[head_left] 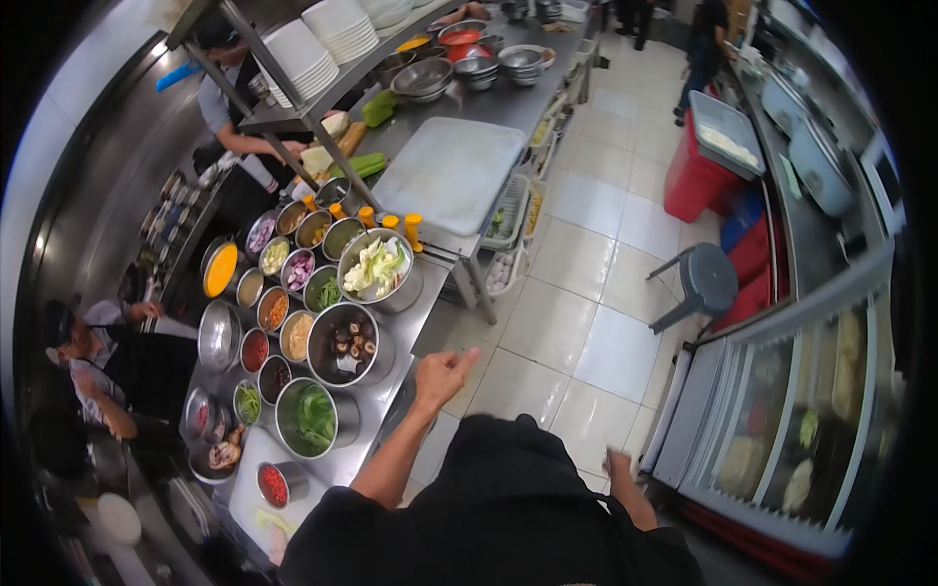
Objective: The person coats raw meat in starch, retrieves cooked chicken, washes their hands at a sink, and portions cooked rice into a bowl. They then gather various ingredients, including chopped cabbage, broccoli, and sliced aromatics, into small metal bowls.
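Note:
My left hand (445, 379) is in the air beside the steel counter's edge, one finger stretched out and the others loosely curled, with nothing visible in it. Nearest to it are a steel pot of mushrooms (356, 344) and a pot of cut pale vegetables (377, 269). A pot of green leaves (315, 420) stands closer to my body. My right hand (618, 463) hangs low over the tiled floor near the glass-fronted fridge; it is small and blurred, and its fingers cannot be made out. No object shows in it.
Steel pots of chopped ingredients crowd the counter, with a white cutting board (451, 174) beyond. A grey stool (703, 285), a red bin (705, 161) and a glass-fronted fridge (782, 410) line the right side. Co-workers stand behind the counter (230, 122) and at the far end.

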Demonstrator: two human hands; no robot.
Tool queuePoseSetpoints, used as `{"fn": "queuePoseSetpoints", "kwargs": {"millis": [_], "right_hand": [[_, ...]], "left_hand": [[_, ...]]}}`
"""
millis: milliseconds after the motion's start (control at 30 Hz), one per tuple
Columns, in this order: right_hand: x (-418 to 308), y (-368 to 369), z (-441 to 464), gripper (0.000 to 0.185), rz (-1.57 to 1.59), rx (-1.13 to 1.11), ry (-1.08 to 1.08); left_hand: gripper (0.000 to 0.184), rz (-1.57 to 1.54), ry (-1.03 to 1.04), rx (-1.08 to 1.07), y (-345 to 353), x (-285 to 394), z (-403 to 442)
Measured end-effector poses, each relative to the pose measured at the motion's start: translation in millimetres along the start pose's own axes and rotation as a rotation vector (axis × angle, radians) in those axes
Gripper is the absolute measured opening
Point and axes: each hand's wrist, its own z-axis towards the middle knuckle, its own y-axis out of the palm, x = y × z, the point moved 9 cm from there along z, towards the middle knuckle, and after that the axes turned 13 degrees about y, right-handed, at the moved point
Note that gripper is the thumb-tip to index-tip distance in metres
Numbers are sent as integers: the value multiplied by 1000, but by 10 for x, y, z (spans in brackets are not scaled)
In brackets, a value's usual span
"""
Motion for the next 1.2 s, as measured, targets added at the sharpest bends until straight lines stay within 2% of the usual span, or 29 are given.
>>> {"fn": "queuePoseSetpoints", "kwargs": {"millis": [67, 133, 200, 333, 367, 433, 467, 500, 533, 567, 600, 633, 700, 800, 833, 933, 1000, 1067, 1133, 1167, 1200], "right_hand": [[-1601, 390, -31, 20, -134, 44, -123], [-3021, 767, -292, 20, 106, -47, -288], [-4260, 1037, -585, 19, 16, -39, -489], [-5761, 1270, -1084, 19, -17, -81, -761], [-5951, 1242, -798, 20, -119, 41, -915], [-6070, 1032, -641, 26, -262, 245, -921], [-5980, 895, -475, 32, -269, 262, -767], [-5780, 722, -46, 33, -326, 380, -676], [-5613, 582, 196, 35, -518, 410, -588], [-5269, 372, 260, 37, -366, 339, -350], [-4863, 217, 628, 45, -237, 237, -308], [-4433, 51, 813, 41, 8, 212, -127], [-3969, -123, 770, 39, 34, 199, 102], [-3973, -220, 690, 36, 15, 161, 276], [-4112, -220, 740, 36, 7, 142, 307], [-4843, -276, 975, 33, -29, 94, 317], [-5596, -310, 1269, 31, -69, 72, 240], [-6606, -299, 1712, 29, -119, 40, 80], [-7996, -145, 2272, 28, -167, 10, -146], [-8747, -19, 2520, 31, -505, 72, -37], [-9499, 115, 2435, 32, -48, 45, -151]], "left_hand": [[46, 52, -54, 6, -46, 32, 184], [44, 70, -70, 16, -87, 111, 453], [39, -3, -60, 48, -1, 61, 796], [30, -118, 7, 114, 254, 104, 1689], [28, -106, 19, 97, 322, 143, 1972], [26, -96, 67, 36, 586, 364, 2650], [25, -103, 125, 13, 706, 538, 3006], [25, -111, 180, -15, 808, 743, 3377], [24, -116, 230, -45, 924, 957, 3735], [22, -158, 306, -38, 989, 1230, 4053], [22, -164, 365, -53, 1056, 1475, 4379], [22, -169, 422, -66, 1127, 1716, 4700], [22, -206, 479, -109, 1315, 2098, 5282], [22, -168, 630, -52, 1556, 2536, 6093], [21, -165, 580, -65, 1681, 2578, 6348], [19, -139, 444, -83, 1901, 2692, 7062], [19, -112, 348, -94, 1970, 2682, 7509], [19, -125, 351, -13, 1930, 2683, 7937], [18, -113, 318, 42, 1869, 2645, 8257], [18, -91, 297, 56, 1784, 2676, 8459], [18, -67, 278, 68, 1699, 2701, 8662]]}}
